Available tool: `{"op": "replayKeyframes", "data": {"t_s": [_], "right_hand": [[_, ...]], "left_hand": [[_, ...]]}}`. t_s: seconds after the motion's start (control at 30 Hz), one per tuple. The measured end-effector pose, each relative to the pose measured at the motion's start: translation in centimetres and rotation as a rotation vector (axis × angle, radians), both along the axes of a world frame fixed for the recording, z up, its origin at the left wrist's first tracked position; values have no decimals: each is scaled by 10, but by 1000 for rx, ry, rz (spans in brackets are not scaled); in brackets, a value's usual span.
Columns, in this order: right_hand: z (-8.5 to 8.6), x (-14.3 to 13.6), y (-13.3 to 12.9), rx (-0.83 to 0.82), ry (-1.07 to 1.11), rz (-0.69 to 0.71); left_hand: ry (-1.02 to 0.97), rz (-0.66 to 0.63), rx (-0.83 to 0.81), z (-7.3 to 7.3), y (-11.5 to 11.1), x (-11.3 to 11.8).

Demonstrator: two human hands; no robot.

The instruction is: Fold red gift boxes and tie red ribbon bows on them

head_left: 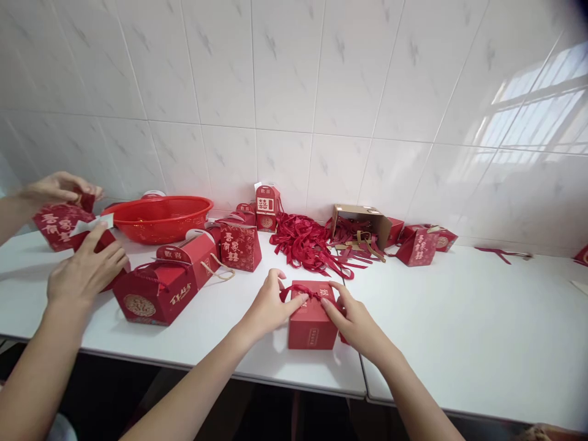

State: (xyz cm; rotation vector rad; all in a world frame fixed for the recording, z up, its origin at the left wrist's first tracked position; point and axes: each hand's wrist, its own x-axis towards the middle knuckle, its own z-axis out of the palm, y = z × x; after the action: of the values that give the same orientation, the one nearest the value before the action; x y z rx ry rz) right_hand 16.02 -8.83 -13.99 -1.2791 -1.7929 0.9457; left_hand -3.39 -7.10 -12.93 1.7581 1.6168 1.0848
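Note:
A red gift box (312,327) with gold print stands on the white table in front of me. Across its top runs a dark red ribbon (303,289), gathered near the middle. My left hand (274,301) is at the box's upper left, thumb and fingers pinching the ribbon. From the right, my right hand (348,314) pinches the ribbon too, its thumb beside the other thumb over the box top. Fingertips partly hide the gathered part of the ribbon.
Behind lie a red ribbon pile (303,242) and an open cardboard box (383,226). Red boxes (156,291) and a red basin (165,220) stand left, where another person's hands (87,269) handle boxes. More boxes (418,247) stand right, before the tiled wall.

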Motion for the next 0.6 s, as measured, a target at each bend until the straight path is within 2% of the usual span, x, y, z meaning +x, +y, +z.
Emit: {"op": "replayKeyframes", "data": {"t_s": [0.07,0.17,0.23,0.33,0.43,0.5,0.6], "right_hand": [[-3,-4,-1,11,74,-38],[-2,1,-1,13,258,-85],[-2,9,2,-24,356,-91],[-2,24,6,-31,367,-49],[-2,38,4,88,257,2],[2,45,0,176,103,58],[8,48,-5,286,-218,64]], "left_hand": [[74,-29,-23,3,1,-3],[116,-99,29,8,1,-10],[65,-127,14,9,2,-17],[-34,-228,-124,8,5,-27],[-58,-264,-222,10,9,-38],[-46,-313,-339,15,11,-46],[-7,-491,-574,30,10,-55]]}}
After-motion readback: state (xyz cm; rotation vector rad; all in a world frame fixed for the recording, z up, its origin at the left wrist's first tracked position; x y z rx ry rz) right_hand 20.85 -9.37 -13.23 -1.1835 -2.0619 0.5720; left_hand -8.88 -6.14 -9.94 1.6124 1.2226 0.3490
